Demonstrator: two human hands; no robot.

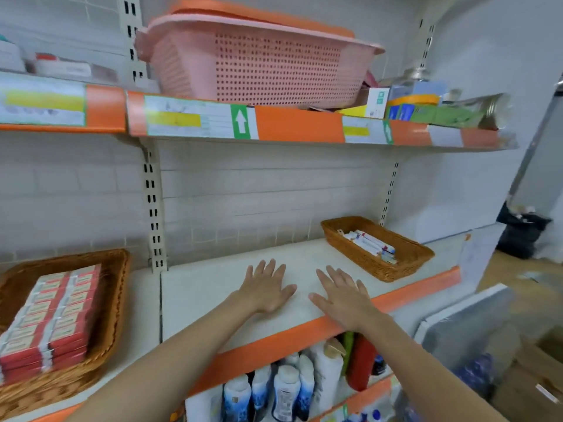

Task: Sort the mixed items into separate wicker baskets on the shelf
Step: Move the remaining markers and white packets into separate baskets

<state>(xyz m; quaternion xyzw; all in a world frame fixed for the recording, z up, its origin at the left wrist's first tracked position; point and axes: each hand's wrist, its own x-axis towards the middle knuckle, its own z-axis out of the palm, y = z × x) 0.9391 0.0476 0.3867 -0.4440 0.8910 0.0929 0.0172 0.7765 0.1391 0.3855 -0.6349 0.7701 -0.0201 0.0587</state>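
My left hand and my right hand lie flat, palms down, side by side on the bare white shelf, fingers spread and holding nothing. A brown wicker basket stands at the shelf's right end with several white tube-like packs inside. On the left bay sits a larger wicker basket filled with rows of red and white boxes.
A pink perforated plastic basket with an orange lid stands on the shelf above, beside small boxes and a tin. Bottles fill the shelf below. White panels and cardboard lean at lower right; a black bag sits by the wall.
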